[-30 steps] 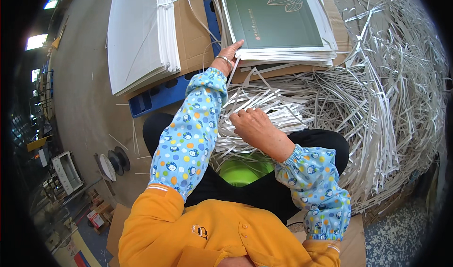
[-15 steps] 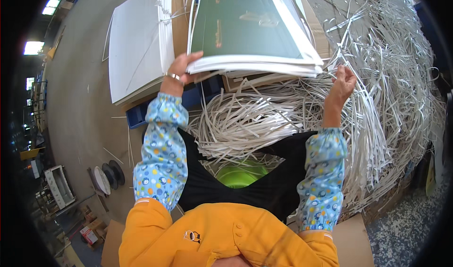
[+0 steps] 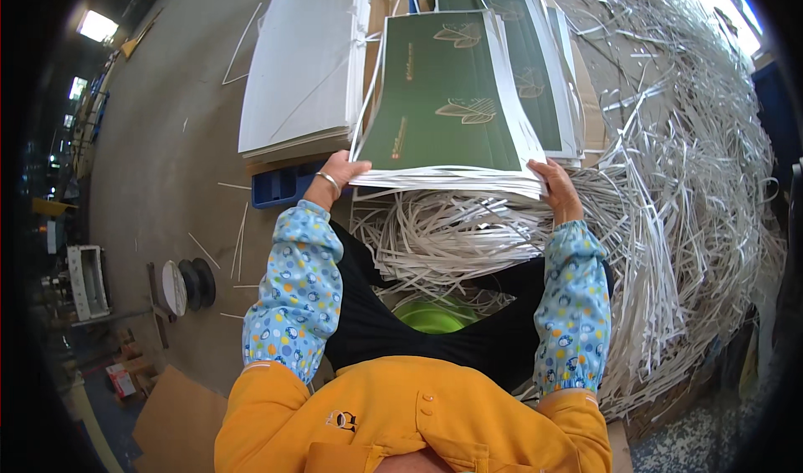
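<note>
A stack of green printed sheets (image 3: 443,80) with white edges and pale leaf designs lies before me, its near end raised and slightly bent. My left hand (image 3: 339,176) is closed on the near left corner, thumb on top. At the near right corner, my right hand (image 3: 558,187) grips the same sheets, its thumb also over the edge. Behind and to the right rests another stack of green sheets (image 3: 544,88), partly covered by the held ones. Under the near edge spreads a tangle of white paper strips (image 3: 452,230).
A tall stack of white sheets (image 3: 301,63) stands at left on a blue pallet (image 3: 280,187). Large heaps of paper strips (image 3: 669,222) cover the right side. A green rounded object (image 3: 435,316) sits between my legs. Black and white reels (image 3: 196,285) are on the floor at left.
My right hand, earlier apart from the sheets, now grips their near right corner. The held sheets are nearer and lower in view, and the other green stack shows behind them.
</note>
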Demonstrator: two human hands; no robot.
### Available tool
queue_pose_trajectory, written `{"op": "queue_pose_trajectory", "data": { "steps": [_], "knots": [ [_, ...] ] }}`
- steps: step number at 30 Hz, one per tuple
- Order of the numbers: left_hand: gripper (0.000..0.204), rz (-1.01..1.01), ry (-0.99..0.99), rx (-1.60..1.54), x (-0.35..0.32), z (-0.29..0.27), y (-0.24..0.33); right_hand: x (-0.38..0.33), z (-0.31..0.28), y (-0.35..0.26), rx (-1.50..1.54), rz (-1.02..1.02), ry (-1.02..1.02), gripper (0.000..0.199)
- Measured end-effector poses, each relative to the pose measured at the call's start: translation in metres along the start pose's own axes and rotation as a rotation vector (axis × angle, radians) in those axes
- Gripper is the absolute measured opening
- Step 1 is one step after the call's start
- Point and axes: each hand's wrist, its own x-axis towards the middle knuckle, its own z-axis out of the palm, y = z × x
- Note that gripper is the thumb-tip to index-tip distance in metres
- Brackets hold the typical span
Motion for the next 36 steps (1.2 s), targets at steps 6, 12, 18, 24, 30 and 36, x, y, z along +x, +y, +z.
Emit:
{"op": "queue_pose_trajectory", "data": {
  "steps": [6, 12, 18, 24, 30, 36],
  "knots": [
    [0.080, 0.828, 0.048, 0.719, -0.102, 0.077, 0.064, -0.064, 0.112, -0.023, -0.053, -0.274, 0.076, 0.025],
    [0.037, 1.046, 0.573, 0.721, -0.119, 0.095, 0.073, -0.124, 0.190, -0.007, 0.183, -0.422, 0.053, 0.024],
    [0.009, 1.230, 0.744, 0.674, -0.151, 0.023, 0.127, -0.162, 0.176, -0.023, -0.034, -0.499, -0.310, 0.039],
    [0.017, 1.289, 0.595, 0.322, -0.228, -0.032, 0.172, -0.109, 0.116, -0.038, -1.110, -1.199, 0.180, 0.075],
    [0.021, 1.333, 0.689, 0.087, -0.283, -0.078, 0.184, -0.107, 0.151, -0.079, -1.122, -0.798, -0.177, 0.023],
    [0.028, 1.263, 0.905, -0.212, -0.278, -0.130, 0.152, -0.181, 0.221, -0.129, -1.352, -0.971, -0.206, 0.016]
  ]
}}
